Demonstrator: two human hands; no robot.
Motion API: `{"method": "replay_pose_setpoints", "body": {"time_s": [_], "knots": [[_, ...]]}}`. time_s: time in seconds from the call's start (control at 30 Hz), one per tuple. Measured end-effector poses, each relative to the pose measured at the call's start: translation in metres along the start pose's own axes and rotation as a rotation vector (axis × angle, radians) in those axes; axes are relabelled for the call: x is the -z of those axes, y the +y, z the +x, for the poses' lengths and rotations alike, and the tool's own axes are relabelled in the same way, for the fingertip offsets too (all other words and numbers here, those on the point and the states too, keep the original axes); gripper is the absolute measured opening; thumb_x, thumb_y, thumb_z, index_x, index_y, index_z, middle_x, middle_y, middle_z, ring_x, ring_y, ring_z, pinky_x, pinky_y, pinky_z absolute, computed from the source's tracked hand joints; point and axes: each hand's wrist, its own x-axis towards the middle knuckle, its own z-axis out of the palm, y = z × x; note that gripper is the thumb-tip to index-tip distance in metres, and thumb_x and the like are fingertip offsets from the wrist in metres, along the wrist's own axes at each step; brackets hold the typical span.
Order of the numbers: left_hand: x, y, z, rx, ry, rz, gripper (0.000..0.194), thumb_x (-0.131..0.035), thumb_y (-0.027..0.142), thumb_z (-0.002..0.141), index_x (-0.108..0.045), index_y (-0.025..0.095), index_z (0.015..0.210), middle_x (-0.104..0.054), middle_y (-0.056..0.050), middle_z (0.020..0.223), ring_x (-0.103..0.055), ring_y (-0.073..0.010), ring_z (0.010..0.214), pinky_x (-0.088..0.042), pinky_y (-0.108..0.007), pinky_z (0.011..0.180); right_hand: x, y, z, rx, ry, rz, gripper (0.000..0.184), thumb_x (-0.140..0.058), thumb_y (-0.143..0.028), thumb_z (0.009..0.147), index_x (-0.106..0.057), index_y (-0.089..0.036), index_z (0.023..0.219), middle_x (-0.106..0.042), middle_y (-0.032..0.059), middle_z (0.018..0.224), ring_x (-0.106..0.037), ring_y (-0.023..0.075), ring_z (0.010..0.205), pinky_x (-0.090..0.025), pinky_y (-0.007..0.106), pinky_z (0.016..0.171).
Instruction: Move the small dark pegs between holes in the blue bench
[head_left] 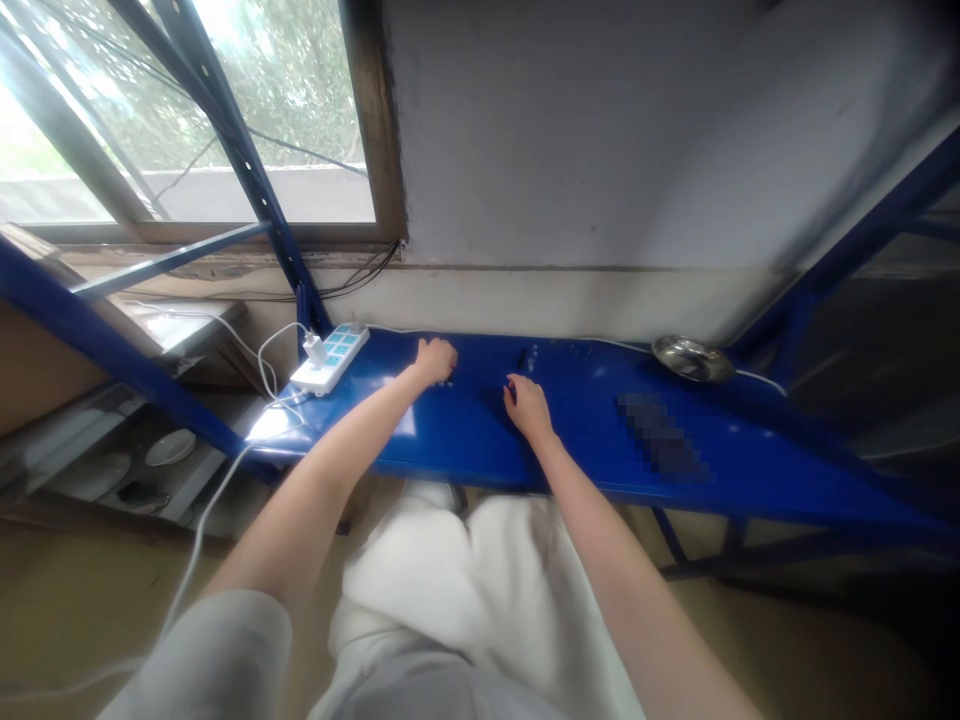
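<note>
Over the blue tabletop (pixel 465 430), my left hand (pixel 436 360) is closed, its fingers curled downward beside a few tiny pale pieces (pixel 444 384). What its fingertips hold, if anything, is hidden. To the right, my right hand (pixel 529 407) hangs low over the table with its fingers bent in. A small dark patch shows between the thumb and fingers, too small to name. Just beyond that hand lie a short dark strip (pixel 522 359) and a little group of clear, bead-like pieces (pixel 533 358).
A white power strip (pixel 330 362) with a plug in it stands at the table's left end. On the right are a shiny round metal object (pixel 691 358) with a white cord and a blurred-out dark rectangle (pixel 664 437). Blue posts (pixel 247 170) rise at both ends.
</note>
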Motion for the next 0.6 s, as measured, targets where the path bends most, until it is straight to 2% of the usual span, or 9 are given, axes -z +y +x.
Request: {"method": "replay_pose_setpoints", "body": {"time_s": [0.27,0.47,0.53,0.6], "knots": [[0.004,0.002,-0.001,-0.016,-0.115,0.233,0.018,-0.057,0.008,0.065,-0.066,0.017,0.077,-0.064,-0.008,0.096,-0.051,-0.0256,0.097,-0.028,-0.043,0.092,-0.001,0.001,0.000,-0.028,-0.034,-0.010,0.037,-0.029,-0.030,0.091,-0.055,-0.013,0.111,-0.063,0.0129,0.091,-0.059,0.0225,0.083,-0.047,0.040,0.076],[0.004,0.002,0.000,0.004,-0.119,0.239,0.017,-0.058,0.011,0.067,-0.066,0.017,0.082,-0.063,-0.009,0.101,-0.051,-0.0276,0.100,-0.028,-0.046,0.091,-0.002,0.003,0.000,-0.035,-0.044,-0.009,0.037,-0.030,-0.029,0.090,-0.055,-0.013,0.112,-0.063,0.0132,0.093,-0.058,0.0233,0.084,-0.046,0.040,0.077],[0.006,0.005,0.001,0.012,-0.039,0.166,0.018,-0.058,0.015,0.070,-0.064,0.018,0.087,-0.063,-0.009,0.102,-0.052,-0.0267,0.100,-0.028,-0.045,0.091,-0.003,0.004,0.000,-0.036,-0.043,-0.009,0.036,-0.030,-0.029,0.090,-0.055,-0.012,0.111,-0.063,0.0133,0.093,-0.058,0.0234,0.084,-0.046,0.041,0.077],[0.009,0.012,0.002,-0.019,0.155,0.063,0.021,-0.049,0.019,0.078,-0.061,0.018,0.096,-0.063,-0.009,0.103,-0.053,-0.0243,0.100,-0.030,-0.042,0.091,-0.004,0.004,0.000,-0.041,-0.033,0.000,0.036,-0.031,-0.029,0.090,-0.055,-0.013,0.111,-0.063,0.0131,0.092,-0.058,0.0231,0.084,-0.046,0.040,0.076]]}}
